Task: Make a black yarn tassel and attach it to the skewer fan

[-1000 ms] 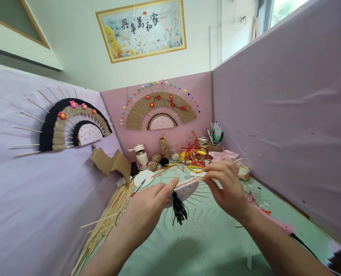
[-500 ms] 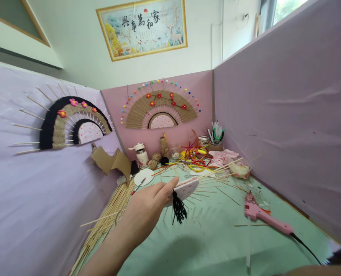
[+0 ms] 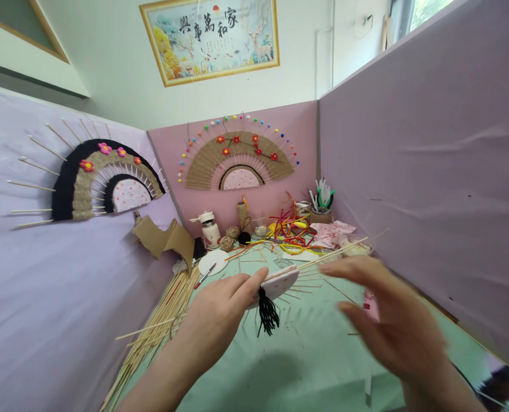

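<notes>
My left hand (image 3: pixel 226 303) grips a half-round fan (image 3: pixel 282 283) covered in pink-dotted white cloth, thumb on top and the other fingers hidden beneath. Thin bamboo sticks (image 3: pixel 340 252) spread out from the fan on both sides of the hand. From its near edge hangs a black yarn tassel (image 3: pixel 269 313). To the right, my right hand (image 3: pixel 392 315) is in the air with thumb and fingers apart, blurred by motion and holding nothing. Behind it, the pink glue gun (image 3: pixel 370 304) is mostly covered; a bit of its body shows between thumb and fingers.
Loose bamboo sticks (image 3: pixel 155 337) lie along the left side. At the back are a white bottle (image 3: pixel 210 230), twine balls (image 3: pixel 227 243), coloured pipe cleaners (image 3: pixel 295 229) and pink cloth (image 3: pixel 331 233). A pen lies on a white disc (image 3: pixel 214 261). Finished fans hang on the partitions.
My right hand has come up from the lower right edge into view, over the glue gun. My left hand and the fan have stayed nearly in place.
</notes>
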`<state>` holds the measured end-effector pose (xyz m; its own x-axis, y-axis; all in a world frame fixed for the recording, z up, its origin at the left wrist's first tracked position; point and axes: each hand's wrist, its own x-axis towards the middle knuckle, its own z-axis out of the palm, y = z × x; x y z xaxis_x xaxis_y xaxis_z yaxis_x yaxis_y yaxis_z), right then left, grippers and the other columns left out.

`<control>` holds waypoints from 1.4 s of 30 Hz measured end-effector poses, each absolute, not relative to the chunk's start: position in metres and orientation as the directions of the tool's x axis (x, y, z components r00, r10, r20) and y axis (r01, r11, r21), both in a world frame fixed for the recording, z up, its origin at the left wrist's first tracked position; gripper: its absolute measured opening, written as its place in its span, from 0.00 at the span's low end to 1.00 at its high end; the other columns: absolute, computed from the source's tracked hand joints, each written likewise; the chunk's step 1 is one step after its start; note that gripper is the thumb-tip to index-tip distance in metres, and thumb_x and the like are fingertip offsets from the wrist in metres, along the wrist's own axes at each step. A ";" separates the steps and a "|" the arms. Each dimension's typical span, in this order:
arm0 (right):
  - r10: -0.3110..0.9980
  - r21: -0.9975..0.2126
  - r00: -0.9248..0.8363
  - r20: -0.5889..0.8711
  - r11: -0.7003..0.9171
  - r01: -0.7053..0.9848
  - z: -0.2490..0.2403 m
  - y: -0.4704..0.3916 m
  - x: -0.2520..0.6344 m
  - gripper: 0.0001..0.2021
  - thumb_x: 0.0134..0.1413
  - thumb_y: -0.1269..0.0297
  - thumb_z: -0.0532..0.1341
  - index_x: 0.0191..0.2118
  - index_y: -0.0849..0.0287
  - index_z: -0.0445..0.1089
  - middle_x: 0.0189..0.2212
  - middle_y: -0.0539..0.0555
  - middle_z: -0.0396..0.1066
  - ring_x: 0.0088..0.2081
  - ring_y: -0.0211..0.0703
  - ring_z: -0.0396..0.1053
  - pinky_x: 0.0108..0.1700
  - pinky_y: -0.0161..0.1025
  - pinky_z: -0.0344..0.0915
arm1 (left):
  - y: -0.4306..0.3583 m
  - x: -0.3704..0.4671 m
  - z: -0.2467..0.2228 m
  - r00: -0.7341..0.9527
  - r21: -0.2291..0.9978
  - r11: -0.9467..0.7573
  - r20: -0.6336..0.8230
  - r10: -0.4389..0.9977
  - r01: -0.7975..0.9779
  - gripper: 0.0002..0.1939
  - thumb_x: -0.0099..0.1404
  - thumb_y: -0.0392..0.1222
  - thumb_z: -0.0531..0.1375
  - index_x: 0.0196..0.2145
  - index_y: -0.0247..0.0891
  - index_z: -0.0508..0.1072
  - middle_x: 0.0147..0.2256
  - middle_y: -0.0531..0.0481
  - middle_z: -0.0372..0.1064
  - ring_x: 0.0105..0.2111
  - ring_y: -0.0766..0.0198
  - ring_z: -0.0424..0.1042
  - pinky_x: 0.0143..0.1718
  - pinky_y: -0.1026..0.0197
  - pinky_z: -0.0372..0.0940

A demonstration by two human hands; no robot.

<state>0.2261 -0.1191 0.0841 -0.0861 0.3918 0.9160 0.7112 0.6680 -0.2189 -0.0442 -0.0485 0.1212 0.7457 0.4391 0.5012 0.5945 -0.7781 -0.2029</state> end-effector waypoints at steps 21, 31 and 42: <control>0.264 0.097 -0.403 0.876 0.724 0.683 0.087 -0.081 0.185 0.23 0.60 0.61 0.59 0.59 0.62 0.58 0.46 0.60 0.75 0.50 0.49 0.71 0.56 0.52 0.64 | -0.055 -0.043 0.124 0.765 -0.158 -0.806 0.460 0.451 0.571 0.19 0.70 0.35 0.51 0.58 0.41 0.63 0.42 0.46 0.72 0.36 0.63 0.72 0.37 0.61 0.67; 0.284 0.056 -0.350 0.893 0.701 0.711 0.084 -0.078 0.201 0.22 0.58 0.64 0.61 0.57 0.61 0.61 0.44 0.60 0.76 0.48 0.50 0.73 0.55 0.52 0.65 | -0.056 -0.042 0.126 0.760 -0.184 -0.795 0.477 0.443 0.579 0.19 0.70 0.35 0.51 0.57 0.40 0.64 0.40 0.47 0.72 0.35 0.64 0.71 0.34 0.63 0.66; 0.215 -0.026 -0.149 0.965 0.645 0.764 0.090 -0.082 0.222 0.31 0.52 0.69 0.65 0.61 0.59 0.57 0.51 0.63 0.71 0.55 0.56 0.67 0.58 0.61 0.61 | -0.055 -0.043 0.126 0.755 -0.213 -0.772 0.471 0.456 0.599 0.19 0.69 0.34 0.50 0.56 0.41 0.64 0.43 0.46 0.73 0.37 0.62 0.73 0.36 0.62 0.67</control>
<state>0.2222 -0.0816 0.0903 -0.1487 0.2151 0.9652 0.7638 0.6449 -0.0260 -0.0430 -0.0553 0.1257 0.7548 0.4561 0.4714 0.5994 -0.7715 -0.2133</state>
